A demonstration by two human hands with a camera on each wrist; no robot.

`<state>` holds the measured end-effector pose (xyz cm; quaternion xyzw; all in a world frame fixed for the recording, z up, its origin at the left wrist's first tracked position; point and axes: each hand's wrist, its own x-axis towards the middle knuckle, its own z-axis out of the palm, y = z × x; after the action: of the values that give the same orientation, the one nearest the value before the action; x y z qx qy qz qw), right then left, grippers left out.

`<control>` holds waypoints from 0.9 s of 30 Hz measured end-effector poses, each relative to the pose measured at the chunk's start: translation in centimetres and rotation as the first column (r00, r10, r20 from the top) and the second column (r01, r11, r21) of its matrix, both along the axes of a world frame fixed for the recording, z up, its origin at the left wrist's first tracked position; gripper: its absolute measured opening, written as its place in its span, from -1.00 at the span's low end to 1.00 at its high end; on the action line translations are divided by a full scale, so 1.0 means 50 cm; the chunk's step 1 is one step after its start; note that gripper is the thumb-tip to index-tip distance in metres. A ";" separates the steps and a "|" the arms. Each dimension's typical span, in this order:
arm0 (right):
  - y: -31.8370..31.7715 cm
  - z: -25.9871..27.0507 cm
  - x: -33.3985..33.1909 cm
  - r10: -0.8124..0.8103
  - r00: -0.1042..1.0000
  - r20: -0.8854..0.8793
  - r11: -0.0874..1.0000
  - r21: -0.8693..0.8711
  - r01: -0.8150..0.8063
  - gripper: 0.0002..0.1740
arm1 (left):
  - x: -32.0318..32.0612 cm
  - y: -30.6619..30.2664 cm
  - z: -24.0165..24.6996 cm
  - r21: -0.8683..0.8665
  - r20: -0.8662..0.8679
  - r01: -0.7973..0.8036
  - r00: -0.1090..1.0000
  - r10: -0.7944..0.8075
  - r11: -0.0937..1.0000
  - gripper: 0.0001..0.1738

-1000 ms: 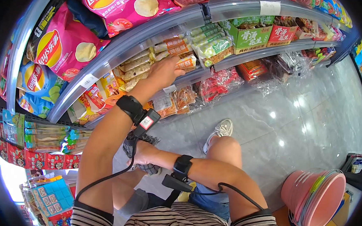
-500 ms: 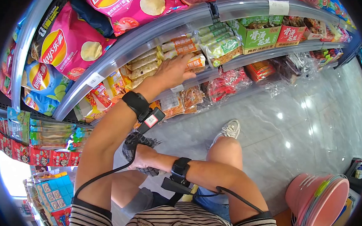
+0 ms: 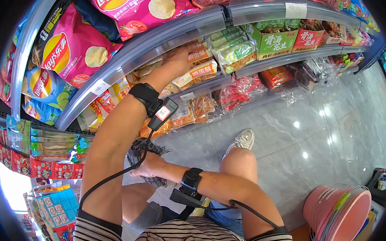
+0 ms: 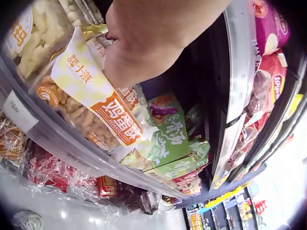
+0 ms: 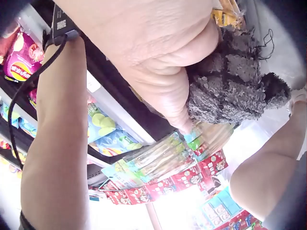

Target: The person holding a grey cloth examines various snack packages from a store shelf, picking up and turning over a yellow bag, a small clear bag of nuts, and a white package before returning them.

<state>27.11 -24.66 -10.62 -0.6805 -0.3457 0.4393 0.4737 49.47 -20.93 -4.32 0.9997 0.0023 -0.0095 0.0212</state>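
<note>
The left hand (image 3: 175,62) reaches deep into the shelf (image 3: 162,31) among snack packs (image 4: 103,103), its fingers hidden and their grip unclear, while the right hand (image 3: 150,167) clutches a grey cloth (image 5: 235,91).

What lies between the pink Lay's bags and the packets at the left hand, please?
A grey shelf rail with a white price label, shown in the head view.

Left hand (image 3: 177,60) reaching up, arm extended; right hand (image 3: 149,167) clenched.
</note>
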 end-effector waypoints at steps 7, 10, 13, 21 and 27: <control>0.034 -0.060 -0.002 0.002 0.997 0.081 0.969 0.247 -0.022 -0.42 | -0.023 -0.019 0.037 -0.120 0.095 0.010 0.996 0.001 0.993 -0.60; 0.033 -0.059 0.007 0.080 0.996 0.042 0.962 0.260 -0.088 -0.27 | -0.049 -0.009 0.043 0.036 0.395 0.200 0.897 -0.198 0.979 -0.68; 0.035 -0.060 0.001 0.051 0.998 0.025 0.966 0.252 -0.056 -0.30 | -0.094 -0.004 0.052 0.123 0.525 0.334 0.777 -0.346 0.935 -0.63; 0.051 -0.126 0.015 -0.054 0.999 0.007 0.982 0.182 0.052 -0.32 | -0.358 0.003 0.076 -0.039 0.616 0.342 0.748 -0.247 0.939 -0.50; -0.022 -0.031 0.061 -0.234 0.972 0.005 0.955 -0.186 0.231 -0.40 | -0.531 0.128 0.019 -0.848 0.252 -0.032 0.854 0.455 0.529 -0.63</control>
<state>30.17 -25.73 -12.18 -0.7538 -0.2169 0.4165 0.4595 22.91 -14.54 -3.36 0.8359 0.1368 0.2224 0.4829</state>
